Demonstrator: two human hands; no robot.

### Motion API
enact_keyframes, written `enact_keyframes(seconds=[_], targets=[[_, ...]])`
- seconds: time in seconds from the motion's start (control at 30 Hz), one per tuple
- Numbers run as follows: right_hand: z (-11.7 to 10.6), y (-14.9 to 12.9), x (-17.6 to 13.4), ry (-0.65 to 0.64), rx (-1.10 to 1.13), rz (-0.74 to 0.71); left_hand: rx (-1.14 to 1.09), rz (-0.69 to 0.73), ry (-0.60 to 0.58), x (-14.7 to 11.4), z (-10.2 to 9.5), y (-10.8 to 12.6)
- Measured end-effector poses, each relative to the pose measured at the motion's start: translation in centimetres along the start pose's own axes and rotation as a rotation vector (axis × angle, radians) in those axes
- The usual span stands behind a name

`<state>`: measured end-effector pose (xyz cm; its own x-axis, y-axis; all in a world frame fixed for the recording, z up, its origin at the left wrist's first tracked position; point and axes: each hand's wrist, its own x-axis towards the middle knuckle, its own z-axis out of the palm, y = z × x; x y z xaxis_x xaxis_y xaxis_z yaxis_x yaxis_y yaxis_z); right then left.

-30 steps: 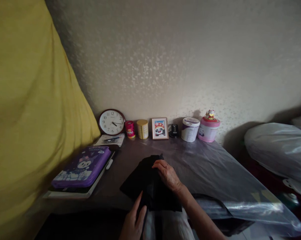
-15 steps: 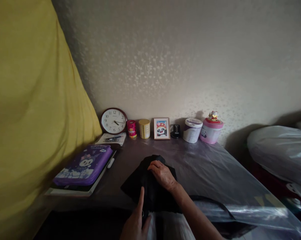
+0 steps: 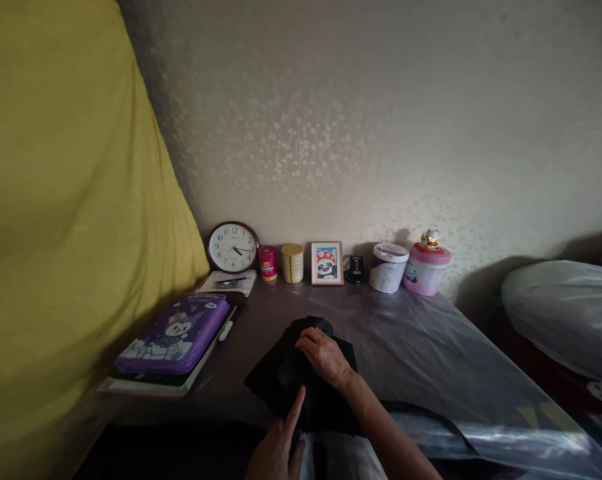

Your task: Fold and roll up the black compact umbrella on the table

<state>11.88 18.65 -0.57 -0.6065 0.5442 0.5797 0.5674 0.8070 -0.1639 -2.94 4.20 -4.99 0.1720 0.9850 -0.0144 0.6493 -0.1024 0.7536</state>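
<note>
A black umbrella (image 3: pixel 275 373), its loose cloth bunched in folds, lies at the near edge of the table in front of me. My right hand (image 3: pixel 323 357) is on top of the cloth with its fingers curled and pinching a fold. Lower down, my left hand (image 3: pixel 278 443) is closed around the near end of the umbrella, where the handle is mostly hidden. Its index finger points forward along the cloth, and the thumb lies to the right.
A purple pencil case (image 3: pixel 175 333) lies on books at left, beside a yellow curtain (image 3: pixel 81 200). Along the wall stand a clock (image 3: pixel 233 247), tins, a picture frame (image 3: pixel 327 263) and tubs. A black strap (image 3: pixel 431 415) crosses the clear-covered table (image 3: pixel 411 353).
The view has tilted up slightly, so everything sits a little lower. My left index finger has shifted right and straightened over the cloth. My right hand keeps its grip.
</note>
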Motion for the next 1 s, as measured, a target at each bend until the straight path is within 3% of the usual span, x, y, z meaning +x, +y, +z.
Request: enact_keyframes(seconds=[0.4, 0.7, 1.0], targets=[[0.3, 0.3, 0.4, -0.027, -0.013, -0.004, -0.021, 0.031, -0.001, 0.2, 0.2, -0.4], [0.3, 0.6, 0.5, -0.053, -0.012, -0.020, 0.006, -0.006, -0.074, 0.6, -0.6, 0.6], [0.3, 0.5, 0.7, -0.079, -0.023, -0.017, 0.016, -0.078, -0.038, 1.2, 0.1, 0.4]])
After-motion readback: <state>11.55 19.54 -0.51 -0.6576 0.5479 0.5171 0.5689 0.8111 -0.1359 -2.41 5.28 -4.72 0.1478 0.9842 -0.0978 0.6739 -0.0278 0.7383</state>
